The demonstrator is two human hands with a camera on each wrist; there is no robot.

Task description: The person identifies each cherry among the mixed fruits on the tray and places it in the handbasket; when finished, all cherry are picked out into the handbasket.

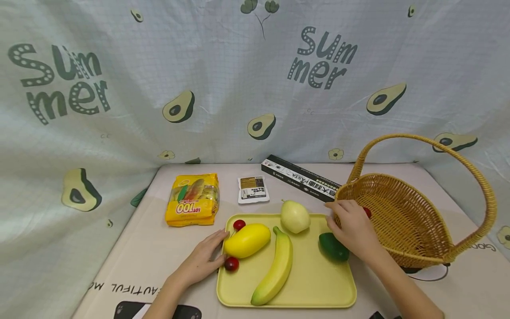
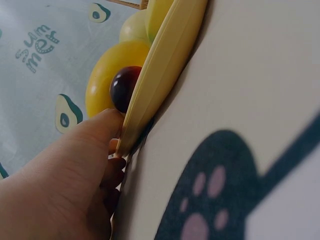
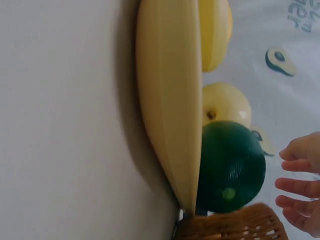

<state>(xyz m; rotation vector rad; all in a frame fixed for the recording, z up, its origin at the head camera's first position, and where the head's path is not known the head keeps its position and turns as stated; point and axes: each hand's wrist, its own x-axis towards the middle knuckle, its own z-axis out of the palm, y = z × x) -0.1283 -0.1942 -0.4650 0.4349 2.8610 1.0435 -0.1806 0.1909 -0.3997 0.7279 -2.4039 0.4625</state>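
On a pale yellow tray [image 1: 318, 290] lie a yellow mango [image 1: 248, 240], a banana [image 1: 275, 270], a pale green pear [image 1: 295, 216] and a dark green avocado [image 1: 333, 247]. Beside the mango are two cherries, one [image 1: 239, 225] behind it and one [image 1: 231, 264] in front. My left hand [image 1: 202, 257] touches the tray's left edge, its thumb near the front cherry. Over the tray's right rim hovers my right hand [image 1: 354, 226], fingers loosely bent with nothing between them, close to the avocado and the basket. A red fruit [image 1: 367, 212] shows in the basket, partly hidden by that hand.
A wicker basket [image 1: 402, 217] with a tall handle stands right of the tray. Behind the tray lie a yellow packet [image 1: 192, 199], a small white sachet [image 1: 253, 189] and a long black pasta box [image 1: 299, 176]. A printed cloth [image 1: 223, 88] hangs behind the table.
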